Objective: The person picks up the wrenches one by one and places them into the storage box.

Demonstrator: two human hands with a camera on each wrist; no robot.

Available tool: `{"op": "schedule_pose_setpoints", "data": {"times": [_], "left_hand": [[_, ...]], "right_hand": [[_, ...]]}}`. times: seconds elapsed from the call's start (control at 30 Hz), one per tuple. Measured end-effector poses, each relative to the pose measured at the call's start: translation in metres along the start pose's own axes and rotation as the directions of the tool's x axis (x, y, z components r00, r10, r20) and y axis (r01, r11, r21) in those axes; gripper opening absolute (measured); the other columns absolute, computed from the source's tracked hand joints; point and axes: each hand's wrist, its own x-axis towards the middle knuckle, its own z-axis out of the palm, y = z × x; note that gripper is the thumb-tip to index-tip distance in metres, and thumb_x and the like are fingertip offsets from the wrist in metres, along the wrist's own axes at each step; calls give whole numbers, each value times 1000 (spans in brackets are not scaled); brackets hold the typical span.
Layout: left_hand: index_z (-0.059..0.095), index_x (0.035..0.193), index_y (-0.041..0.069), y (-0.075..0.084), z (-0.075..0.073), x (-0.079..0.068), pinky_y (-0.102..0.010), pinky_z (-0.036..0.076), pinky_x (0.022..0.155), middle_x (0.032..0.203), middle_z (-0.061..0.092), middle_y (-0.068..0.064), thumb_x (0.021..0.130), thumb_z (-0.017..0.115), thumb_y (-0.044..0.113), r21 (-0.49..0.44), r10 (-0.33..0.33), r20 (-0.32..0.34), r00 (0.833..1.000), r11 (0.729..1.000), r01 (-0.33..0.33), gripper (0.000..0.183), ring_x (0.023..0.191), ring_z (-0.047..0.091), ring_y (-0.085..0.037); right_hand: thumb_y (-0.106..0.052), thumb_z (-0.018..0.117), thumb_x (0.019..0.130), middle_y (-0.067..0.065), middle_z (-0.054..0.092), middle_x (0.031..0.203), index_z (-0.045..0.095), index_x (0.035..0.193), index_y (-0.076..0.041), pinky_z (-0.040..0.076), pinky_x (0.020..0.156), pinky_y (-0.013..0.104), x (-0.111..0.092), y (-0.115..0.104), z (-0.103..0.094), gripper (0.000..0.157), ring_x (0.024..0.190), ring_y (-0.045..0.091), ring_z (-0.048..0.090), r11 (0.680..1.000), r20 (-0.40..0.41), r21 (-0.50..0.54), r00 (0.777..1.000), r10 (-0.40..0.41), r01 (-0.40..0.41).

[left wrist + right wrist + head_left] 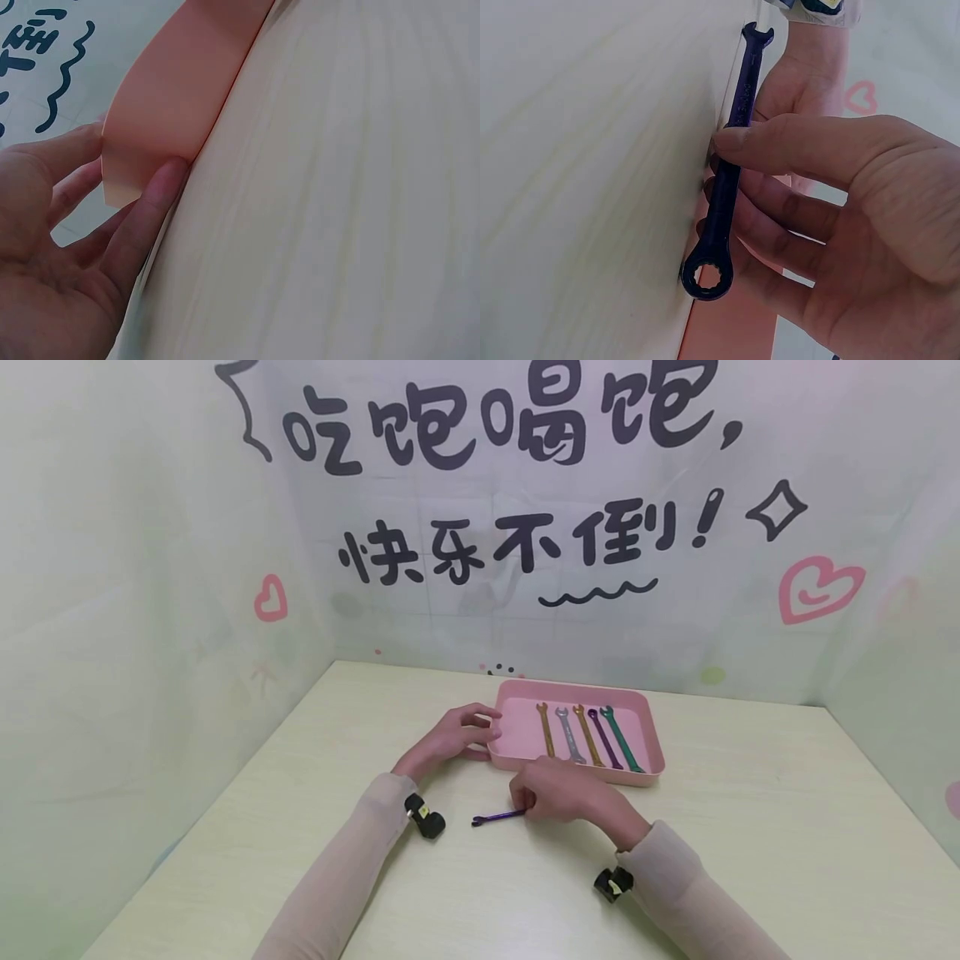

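My right hand (561, 789) pinches a dark purple combination wrench (721, 202) between thumb and fingers, low over the table in front of the tray. Its open end points left in the head view; the ring end, hidden there by the hand, shows in the right wrist view. My left hand (450, 733) holds the left end of a shallow pink tray (517, 737). In the left wrist view its thumb (166, 184) presses the near wall, low down, while the fingers bend around the corner.
Inside the tray several wrenches lie side by side: a gold one (546, 731), a silver one (570, 737), another gold one (588, 735), a purple one (606, 739) and a green one (622, 739). A printed curtain (465, 618) hangs behind the pale wooden table (757, 802).
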Motion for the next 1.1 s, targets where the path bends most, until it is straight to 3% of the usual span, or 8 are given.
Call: {"op": "schedule_pose_setpoints", "data": {"times": [0.6,0.83,1.1], "left_hand": [[61,140,10,2,0,0,-39,67,86,133,56,-21,98,71,15,-7,0,8,1000,1000,0,44,102,70,-25],[60,140,10,2,0,-1,-39,67,86,133,56,-20,99,71,17,-1,-2,5,1000,1000,2,44,102,69,-25],[60,141,11,1,-1,0,-38,67,86,133,56,-20,99,71,19,11,1,6,1000,1000,-1,45,103,70,-25]], "right_hand": [[-8,76,90,-14,63,78,72,86,-23,52,66,21,-2,5,-8,16,72,7,58,999,-20,-23,999,-44,43],[-10,76,91,-14,65,78,75,90,-21,52,69,22,-3,5,-12,11,73,8,59,998,-48,14,997,-56,57],[-12,76,92,-15,65,81,76,93,-20,54,71,21,-4,7,-14,8,74,6,59,997,-81,-22,994,-79,77]]}}
